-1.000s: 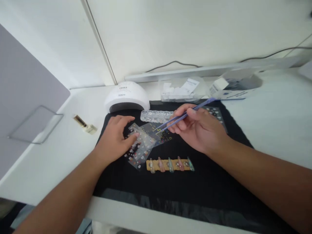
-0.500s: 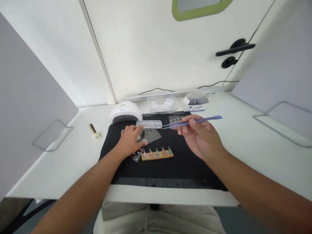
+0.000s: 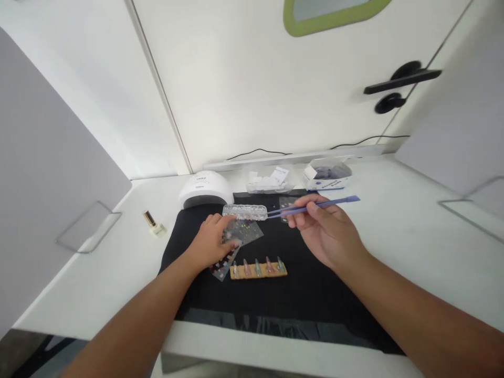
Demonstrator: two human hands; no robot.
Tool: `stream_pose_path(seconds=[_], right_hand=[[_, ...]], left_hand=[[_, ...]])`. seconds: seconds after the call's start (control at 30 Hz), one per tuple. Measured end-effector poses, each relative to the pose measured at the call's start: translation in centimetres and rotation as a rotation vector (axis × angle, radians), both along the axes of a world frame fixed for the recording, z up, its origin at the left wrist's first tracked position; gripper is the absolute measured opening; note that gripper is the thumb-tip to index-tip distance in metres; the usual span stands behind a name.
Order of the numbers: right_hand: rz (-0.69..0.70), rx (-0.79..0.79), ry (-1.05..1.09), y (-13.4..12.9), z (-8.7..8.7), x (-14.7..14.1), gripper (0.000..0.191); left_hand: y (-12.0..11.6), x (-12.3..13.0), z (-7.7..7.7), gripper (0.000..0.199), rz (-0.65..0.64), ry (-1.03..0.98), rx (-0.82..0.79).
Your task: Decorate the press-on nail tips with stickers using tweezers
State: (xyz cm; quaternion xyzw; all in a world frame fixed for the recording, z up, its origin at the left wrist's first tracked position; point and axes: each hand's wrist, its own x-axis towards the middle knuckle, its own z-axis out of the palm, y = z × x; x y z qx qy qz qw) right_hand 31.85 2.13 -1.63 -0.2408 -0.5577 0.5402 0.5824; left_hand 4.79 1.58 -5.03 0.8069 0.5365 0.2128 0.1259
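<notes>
A grey partition panel stands at the far left of the white surface. A small nail polish bottle lies on its side near the left edge of the black mat. A white nail curing lamp sits at the mat's rear left corner.

The left hand rests palm down on the mat, fingers spread flat and pressing on transparent sticker sheets; it grips nothing. Just in front of the sheets lies a tan holder strip carrying five artificial nail tips in a row. Behind the sheets lies a clear compartmented rhinestone box.

The right hand is raised above the mat with thumb and fingers pinched on purple tweezers. The tweezers run almost level, tips pointing left and ending at the right end of the rhinestone box; contact cannot be determined.

Behind the mat lie a clear bag of white pieces and an open white carton. A black door handle shows on the wall at upper right.
</notes>
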Motion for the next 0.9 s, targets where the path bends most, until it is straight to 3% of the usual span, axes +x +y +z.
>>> stream_pose_path(seconds=[0.17, 0.37, 0.53, 0.7, 0.9], right_hand=[[0.09, -0.008, -0.019, -1.0, -1.6, -0.3, 0.023], [0.056, 0.025, 0.026, -2.4, -0.1, -1.0, 0.018], [0.067, 0.157, 0.041, -3.3, 1.0, -0.7, 0.016], [0.151, 0.274, 0.008, -4.7, 1.2, -0.4, 0.023], [0.17, 0.318, -0.046, -5.3, 1.4, -0.7, 0.026]], left_hand=[[0.0, -0.6, -1.0, 0.032, -0.042, -0.221, -0.073], [0.1, -1.6, -1.8, 0.034, 0.025, -0.505, -0.073], [-2.3, -1.0, 0.8, 0.03, 0.026, -0.726, -0.002], [-5.6, 1.7, 3.9, 0.012, -0.021, -0.955, 0.08], [-6.5, 4.2, 3.4, 0.021, -0.075, -1.131, 0.023]])
